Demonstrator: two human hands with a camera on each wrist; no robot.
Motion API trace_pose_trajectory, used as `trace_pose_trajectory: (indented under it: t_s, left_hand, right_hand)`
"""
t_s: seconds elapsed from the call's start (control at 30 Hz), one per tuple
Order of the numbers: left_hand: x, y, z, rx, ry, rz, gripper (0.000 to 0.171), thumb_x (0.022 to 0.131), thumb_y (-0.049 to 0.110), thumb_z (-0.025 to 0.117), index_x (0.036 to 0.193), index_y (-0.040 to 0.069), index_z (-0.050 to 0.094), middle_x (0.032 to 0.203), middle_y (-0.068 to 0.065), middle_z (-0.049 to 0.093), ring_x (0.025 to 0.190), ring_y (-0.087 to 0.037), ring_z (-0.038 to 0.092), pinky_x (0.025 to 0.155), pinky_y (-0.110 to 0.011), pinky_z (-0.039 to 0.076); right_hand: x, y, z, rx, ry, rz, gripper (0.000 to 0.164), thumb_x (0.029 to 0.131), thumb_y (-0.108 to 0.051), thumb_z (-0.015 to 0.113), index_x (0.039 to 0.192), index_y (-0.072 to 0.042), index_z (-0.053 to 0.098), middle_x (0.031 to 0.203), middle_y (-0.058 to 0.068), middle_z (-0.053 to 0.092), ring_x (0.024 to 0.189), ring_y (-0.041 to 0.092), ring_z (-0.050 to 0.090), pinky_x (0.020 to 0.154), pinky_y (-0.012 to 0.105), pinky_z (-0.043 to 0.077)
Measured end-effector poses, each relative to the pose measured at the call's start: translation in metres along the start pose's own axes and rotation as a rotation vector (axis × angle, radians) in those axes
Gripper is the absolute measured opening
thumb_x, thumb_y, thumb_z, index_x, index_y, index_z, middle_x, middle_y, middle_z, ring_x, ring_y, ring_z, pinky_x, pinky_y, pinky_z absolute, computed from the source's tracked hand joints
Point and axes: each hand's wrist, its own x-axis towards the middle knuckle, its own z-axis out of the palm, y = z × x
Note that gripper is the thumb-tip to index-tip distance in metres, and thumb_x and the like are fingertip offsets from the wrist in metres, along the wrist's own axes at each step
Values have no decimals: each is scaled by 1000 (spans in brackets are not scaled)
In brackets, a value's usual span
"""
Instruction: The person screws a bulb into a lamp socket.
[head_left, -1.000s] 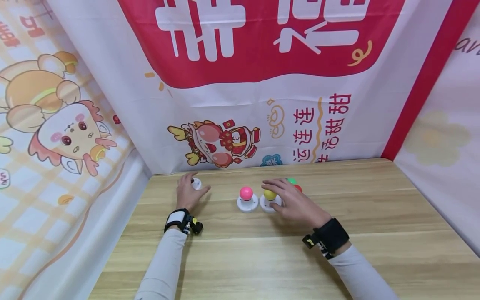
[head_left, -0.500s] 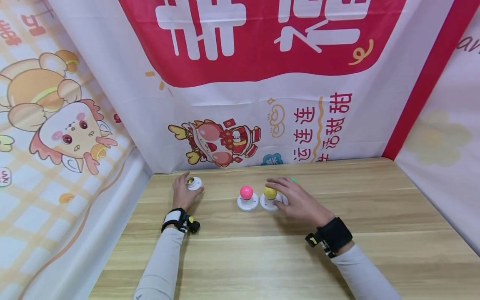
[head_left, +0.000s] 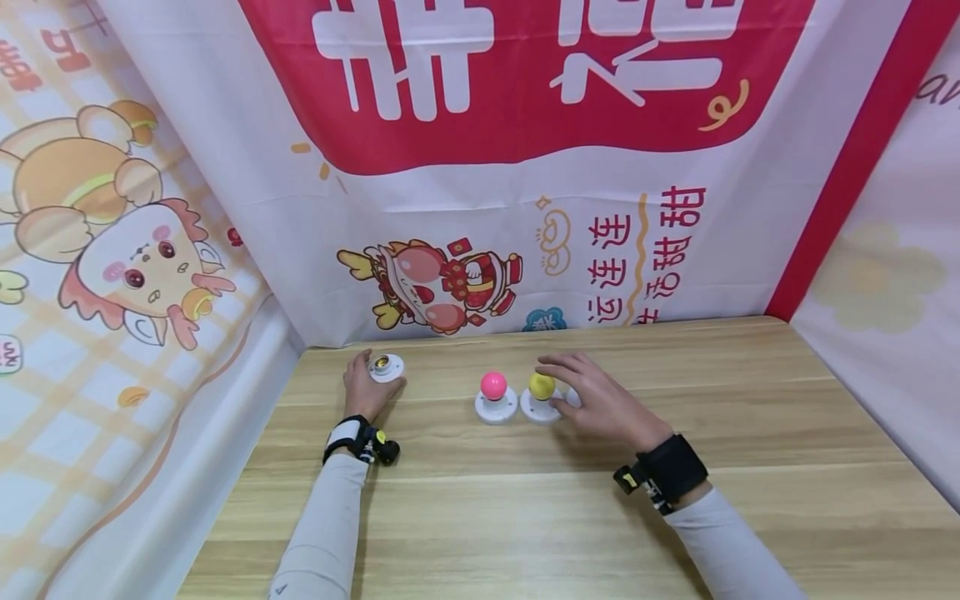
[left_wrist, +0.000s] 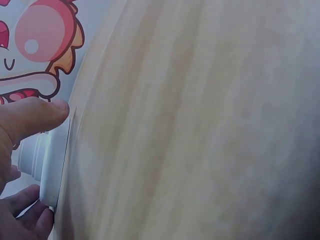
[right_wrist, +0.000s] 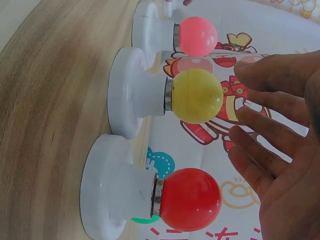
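Note:
My left hand (head_left: 365, 392) grips the base of a white lamp socket (head_left: 388, 367) at the table's back left. Its brass opening faces up with no bulb in it. In the left wrist view the thumb lies on one side of the socket's base (left_wrist: 56, 162), with fingers at the other. My right hand (head_left: 600, 404) hovers around a yellow bulb (head_left: 542, 385) seated in its own white socket. From the right wrist view, its spread fingers stand apart from the yellow bulb (right_wrist: 197, 96). A pink bulb (head_left: 493, 386) in a socket stands left of the yellow one.
A red bulb (right_wrist: 190, 200) in a white socket stands beside the yellow one, hidden behind my right hand in the head view. Something green (right_wrist: 145, 220) shows behind it. A printed cloth (head_left: 450, 200) hangs along the table's (head_left: 480, 517) back edge.
My left hand has shifted slightly left and its fingers have closed around the socket's base. My right hand has moved a little right, now covering the red and green bulbs in the head view.

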Motion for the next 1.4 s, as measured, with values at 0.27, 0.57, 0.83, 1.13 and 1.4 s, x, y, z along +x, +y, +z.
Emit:
trace_pose_trajectory:
  t_s: [0.27, 0.57, 0.83, 1.13, 1.4]
  left_hand:
    - [0, -6, -2, -18, -5, 16, 92, 86, 23, 85, 158, -4, 36, 155, -30, 42, 145, -46, 37, 126, -59, 33]
    - [3, -10, -4, -10, 1, 35, 77, 87, 21, 86, 149, -7, 50, 148, -30, 54, 141, -45, 43, 124, -57, 35]
    - [3, -10, -6, 2, 22, 55, 74, 85, 20, 88, 144, -9, 56, 144, -32, 59, 137, -46, 53, 121, -57, 41]
    - [4, -13, -5, -1, 40, 83, 72, 84, 22, 88, 142, -9, 58, 140, -32, 62, 131, -47, 58, 116, -58, 47]
    - [0, -8, -6, -12, 10, 49, 74, 87, 22, 85, 146, -9, 52, 145, -30, 56, 136, -45, 53, 120, -58, 43]
  right_hand:
    - [-1, 1, 1, 2, 7, -9, 55, 96, -13, 78, 148, -11, 62, 160, 8, 54, 150, 32, 47, 123, 56, 44]
    - [-2, 3, 4, 16, 7, 6, 52, 98, -15, 76, 148, -16, 63, 160, 6, 54, 151, 31, 46, 123, 57, 44]
    - [-3, 1, 3, 24, -1, 16, 49, 98, -16, 76, 146, -15, 65, 159, 5, 55, 152, 32, 45, 124, 57, 43]
    - [-4, 0, 3, 26, -2, 16, 47, 98, -16, 76, 145, -15, 66, 158, 6, 56, 153, 35, 44, 125, 60, 40]
    - [-3, 1, 3, 28, -3, 14, 47, 99, -16, 76, 144, -16, 66, 159, 5, 55, 153, 34, 45, 124, 59, 42]
